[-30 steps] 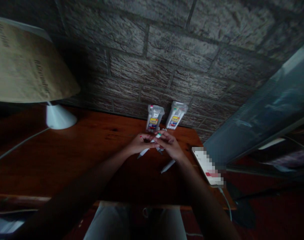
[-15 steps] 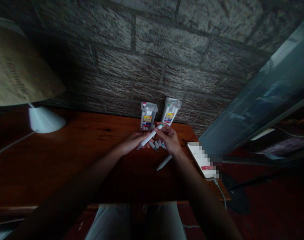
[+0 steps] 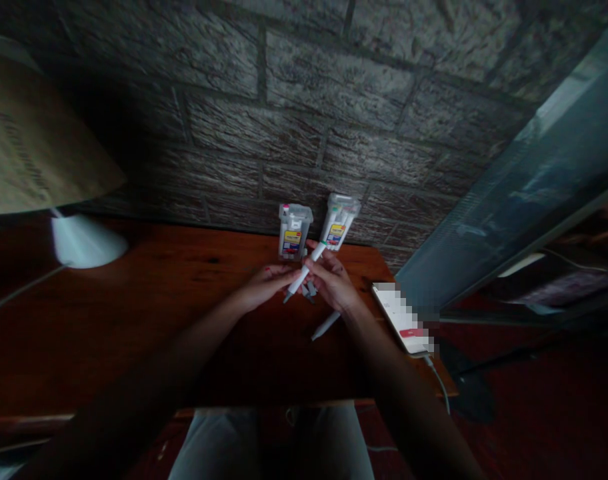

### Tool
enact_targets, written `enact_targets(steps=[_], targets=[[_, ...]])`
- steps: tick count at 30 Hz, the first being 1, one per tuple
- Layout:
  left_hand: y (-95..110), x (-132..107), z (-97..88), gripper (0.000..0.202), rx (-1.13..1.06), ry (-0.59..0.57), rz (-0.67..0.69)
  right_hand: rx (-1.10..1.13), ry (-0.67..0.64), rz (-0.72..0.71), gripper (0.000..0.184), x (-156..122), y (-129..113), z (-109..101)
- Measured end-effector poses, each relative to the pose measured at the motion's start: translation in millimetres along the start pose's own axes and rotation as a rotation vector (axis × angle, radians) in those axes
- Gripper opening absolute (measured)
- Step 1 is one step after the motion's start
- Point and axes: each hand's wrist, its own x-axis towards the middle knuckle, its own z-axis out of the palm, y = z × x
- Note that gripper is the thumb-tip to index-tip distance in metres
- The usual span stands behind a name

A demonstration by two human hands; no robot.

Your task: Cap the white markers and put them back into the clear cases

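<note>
A reddish wooden table [image 3: 149,300] stands against a dark stone-block wall [image 3: 334,73], with a shaded lamp [image 3: 87,243] on the left and a lit device [image 3: 401,320] at the right edge. At the far side, two clear containers [image 3: 305,215] stand upright, side by side, holding white markers. Just in front, the left hand [image 3: 261,288] and right hand [image 3: 337,283] both grip a tilted green-tipped marker [image 3: 299,281]; another marker [image 3: 325,325] lies nearer.

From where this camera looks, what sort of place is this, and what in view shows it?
Probably a desk corner indoors, perhaps at home: a wooden table bears a shaded lamp and stands beside a textured block wall.
</note>
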Motion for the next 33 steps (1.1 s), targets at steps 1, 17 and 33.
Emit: enact_targets(steps=[1, 17, 33], targets=[[0, 0, 0.2, 0.055, 0.006, 0.001, 0.003, -0.005, 0.004, 0.002, 0.043, 0, 0, 0], [-2, 9, -5.3, 0.060, -0.019, 0.249, -0.055, 0.326, 0.251, -0.017, 0.012, 11, -14, -17], [-6, 11, -8.0, 0.053, -0.007, 0.376, -0.054, 0.405, 0.059, 0.121, 0.041, 4, -13, -28]])
